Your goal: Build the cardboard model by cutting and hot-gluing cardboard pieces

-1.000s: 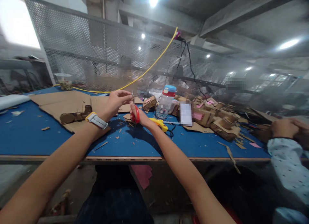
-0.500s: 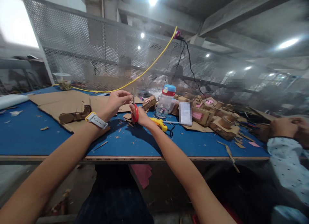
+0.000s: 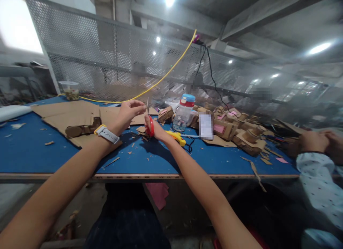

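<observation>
Red-handled scissors (image 3: pixel 151 126) are gripped in my right hand (image 3: pixel 158 130), their blades pointing up. Close to the blades, the fingers of my left hand (image 3: pixel 131 112) are pinched together; whatever they hold is too small or hidden to make out. My left wrist carries a grey-banded watch. Small cardboard scraps (image 3: pixel 144 137) lie on the blue table under my hands. Left of them, a brown cardboard piece with a round end (image 3: pixel 80 130) rests on a large flat cardboard sheet (image 3: pixel 64 111).
A yellow glue gun (image 3: pixel 177 137) lies right of my right hand, before a clear bottle (image 3: pixel 183 116) with a blue lid. Cardboard constructions (image 3: pixel 249 138) crowd the right side. A plastic tub (image 3: pixel 71 91) stands back left. Another person's hands (image 3: pixel 314 141) are at far right.
Both hands stay almost in place. The scissors in my right hand have shifted very slightly down.
</observation>
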The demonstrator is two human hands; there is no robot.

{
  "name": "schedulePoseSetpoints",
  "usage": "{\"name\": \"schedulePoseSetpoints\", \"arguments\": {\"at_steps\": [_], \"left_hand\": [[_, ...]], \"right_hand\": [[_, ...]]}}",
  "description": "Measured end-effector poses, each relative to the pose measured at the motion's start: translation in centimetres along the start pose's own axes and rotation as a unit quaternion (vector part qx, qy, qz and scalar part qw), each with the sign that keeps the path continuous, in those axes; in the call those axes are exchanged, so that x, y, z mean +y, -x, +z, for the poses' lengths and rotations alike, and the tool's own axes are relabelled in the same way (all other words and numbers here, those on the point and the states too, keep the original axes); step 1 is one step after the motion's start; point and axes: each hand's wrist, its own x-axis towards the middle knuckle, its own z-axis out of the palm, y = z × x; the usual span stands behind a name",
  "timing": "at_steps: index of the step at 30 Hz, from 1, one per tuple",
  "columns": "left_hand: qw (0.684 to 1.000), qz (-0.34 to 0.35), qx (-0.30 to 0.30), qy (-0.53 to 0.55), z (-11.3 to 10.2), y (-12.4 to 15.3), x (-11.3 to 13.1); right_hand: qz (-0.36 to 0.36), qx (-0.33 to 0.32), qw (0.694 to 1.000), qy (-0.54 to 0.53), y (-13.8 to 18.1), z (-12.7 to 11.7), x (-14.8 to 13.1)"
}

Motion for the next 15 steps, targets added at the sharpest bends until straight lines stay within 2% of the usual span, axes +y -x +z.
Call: {"name": "schedulePoseSetpoints", "arguments": {"at_steps": [5,15], "left_hand": [[1.000,0.001,-0.012,0.010,0.0,0.0,0.0],[1.000,-0.003,0.004,0.008,0.0,0.1,0.4]], "right_hand": [[0.001,0.000,1.000,0.019,0.3,-0.1,-0.6],[-0.036,0.009,0.994,0.106,0.7,-0.8,-1.5]]}}
